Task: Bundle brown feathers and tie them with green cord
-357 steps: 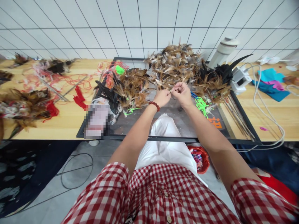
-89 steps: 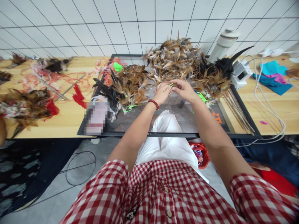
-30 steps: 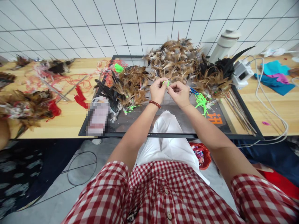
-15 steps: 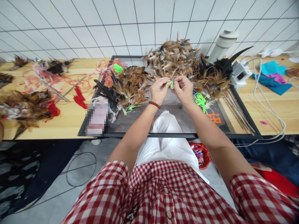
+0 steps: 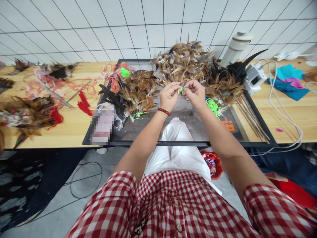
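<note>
My left hand (image 5: 170, 96), with a beaded bracelet at the wrist, pinches a short bright green string (image 5: 181, 90). Opposite it, my right hand (image 5: 195, 94) pinches the same string, the fingertips of both hands nearly meeting. Whether a feather is held with the string I cannot tell, as brown feathers lie right behind. A large pile of brown feathers (image 5: 185, 61) rises beyond my hands. Left of them is a smaller feather heap (image 5: 138, 87). Beside my right wrist lies a loose bundle of green string (image 5: 213, 107).
The black-framed board (image 5: 148, 143) spans the table in front of me. A pale bottle (image 5: 235, 48) and a white plug adapter (image 5: 254, 77) with a cable stand at right. Thin sticks (image 5: 254, 119) lie along the right frame. Red tassels (image 5: 84, 104) and tangled red string lie left.
My fingertips have shifted slightly around the green string, and its small loop has changed shape. Both arms stay in nearly the same place.
</note>
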`<state>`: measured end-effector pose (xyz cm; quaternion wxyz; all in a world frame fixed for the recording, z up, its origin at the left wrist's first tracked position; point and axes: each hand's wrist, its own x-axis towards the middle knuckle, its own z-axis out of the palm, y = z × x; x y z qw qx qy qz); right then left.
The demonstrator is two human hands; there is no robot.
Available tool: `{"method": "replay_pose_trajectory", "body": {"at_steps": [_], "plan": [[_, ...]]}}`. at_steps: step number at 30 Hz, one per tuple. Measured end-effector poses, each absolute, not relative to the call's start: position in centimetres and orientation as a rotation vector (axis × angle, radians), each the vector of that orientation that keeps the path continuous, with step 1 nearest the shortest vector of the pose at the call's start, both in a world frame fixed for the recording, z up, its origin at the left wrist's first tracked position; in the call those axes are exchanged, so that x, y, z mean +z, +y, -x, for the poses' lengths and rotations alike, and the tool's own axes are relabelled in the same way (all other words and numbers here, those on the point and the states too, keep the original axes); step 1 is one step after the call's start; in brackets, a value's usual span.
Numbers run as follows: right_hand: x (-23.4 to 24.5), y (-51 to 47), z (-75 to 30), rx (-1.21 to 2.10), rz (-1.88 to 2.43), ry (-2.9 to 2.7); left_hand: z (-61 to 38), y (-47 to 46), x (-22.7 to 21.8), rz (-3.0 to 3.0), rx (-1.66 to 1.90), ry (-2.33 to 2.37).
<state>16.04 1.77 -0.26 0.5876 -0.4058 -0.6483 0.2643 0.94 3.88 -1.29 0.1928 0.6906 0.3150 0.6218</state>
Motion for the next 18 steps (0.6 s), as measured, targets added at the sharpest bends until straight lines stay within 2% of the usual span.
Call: {"method": "replay_pose_trajectory", "body": {"at_steps": [18], "plan": [[0.52, 1.46, -16.12, 0.714, 0.98, -1.601, -0.69, 4.07, -1.4, -1.992, 1.746, 0.903]]}}
